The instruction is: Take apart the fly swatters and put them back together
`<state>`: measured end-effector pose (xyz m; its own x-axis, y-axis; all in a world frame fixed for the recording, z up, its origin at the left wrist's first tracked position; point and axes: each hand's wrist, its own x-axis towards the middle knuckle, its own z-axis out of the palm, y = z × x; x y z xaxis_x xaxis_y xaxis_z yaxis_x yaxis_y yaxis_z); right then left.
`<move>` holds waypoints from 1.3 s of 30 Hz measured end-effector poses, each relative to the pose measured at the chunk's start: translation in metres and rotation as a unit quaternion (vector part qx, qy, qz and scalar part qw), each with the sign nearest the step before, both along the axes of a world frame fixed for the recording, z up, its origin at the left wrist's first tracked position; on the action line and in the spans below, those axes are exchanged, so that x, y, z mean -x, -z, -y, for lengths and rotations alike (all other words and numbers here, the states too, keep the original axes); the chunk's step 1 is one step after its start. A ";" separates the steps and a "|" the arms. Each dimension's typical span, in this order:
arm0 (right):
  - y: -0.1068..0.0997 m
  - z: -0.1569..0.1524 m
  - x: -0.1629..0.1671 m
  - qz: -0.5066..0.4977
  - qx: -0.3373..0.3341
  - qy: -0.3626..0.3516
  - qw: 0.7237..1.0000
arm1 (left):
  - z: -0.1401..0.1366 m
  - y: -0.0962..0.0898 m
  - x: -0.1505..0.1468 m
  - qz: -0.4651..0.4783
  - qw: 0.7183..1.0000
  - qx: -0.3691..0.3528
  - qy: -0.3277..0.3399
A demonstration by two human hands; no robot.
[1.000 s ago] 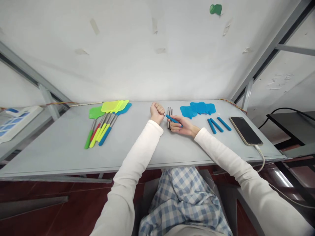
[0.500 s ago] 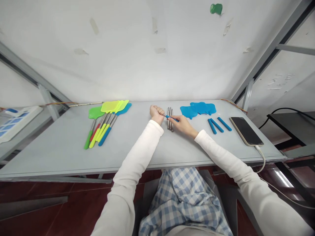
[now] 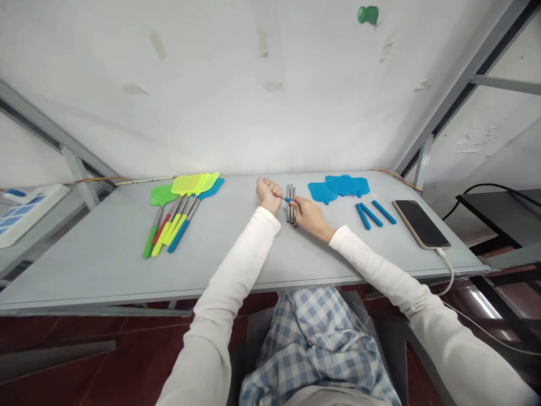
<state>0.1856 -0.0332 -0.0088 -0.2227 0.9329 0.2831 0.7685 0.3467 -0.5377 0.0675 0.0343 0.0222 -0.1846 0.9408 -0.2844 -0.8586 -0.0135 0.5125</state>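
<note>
My left hand (image 3: 269,195) is closed in a fist around a thin metal rod (image 3: 283,197), whose end sticks out to the right. At that end my right hand (image 3: 311,215) grips a blue handle sleeve (image 3: 288,199), fingers pinched round it; the sleeve meets the rod, but how far it covers it is hidden. Just below lie several metal rods (image 3: 291,213) side by side, partly covered by my right hand. Flat blue fly swatter heads (image 3: 344,186) overlap to the right. Three loose blue handle sleeves (image 3: 372,215) lie in front of them.
Several fly swatters (image 3: 181,211) in green, yellow, red and blue lie fanned out on the left of the grey table (image 3: 236,248). A phone (image 3: 421,224) with a white charging cable (image 3: 448,270) rests at the right. Behind the table stands a white wall (image 3: 211,113).
My right hand has shifted slightly left along the blue sleeve, closer to my left fist, and less of the sleeve shows. My left hand keeps its grip on the rod.
</note>
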 end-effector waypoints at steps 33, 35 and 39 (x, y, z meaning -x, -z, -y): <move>-0.002 -0.003 -0.001 -0.018 -0.054 -0.030 0.998 | 0.008 0.002 -0.007 0.050 0.997 0.057 0.018; -0.003 -0.004 0.000 -0.087 -0.034 -0.026 0.995 | 0.008 0.002 -0.009 0.034 0.997 0.060 0.016; -0.007 -0.008 -0.007 -0.289 0.123 -0.024 0.949 | 0.011 0.002 -0.015 0.004 0.998 0.055 0.023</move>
<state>0.1923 -0.0257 -0.0014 -0.1403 0.9794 0.1454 0.3068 0.1826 -0.9341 0.0829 0.0236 0.0206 -0.1384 0.9109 -0.3886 -0.8613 0.0830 0.5013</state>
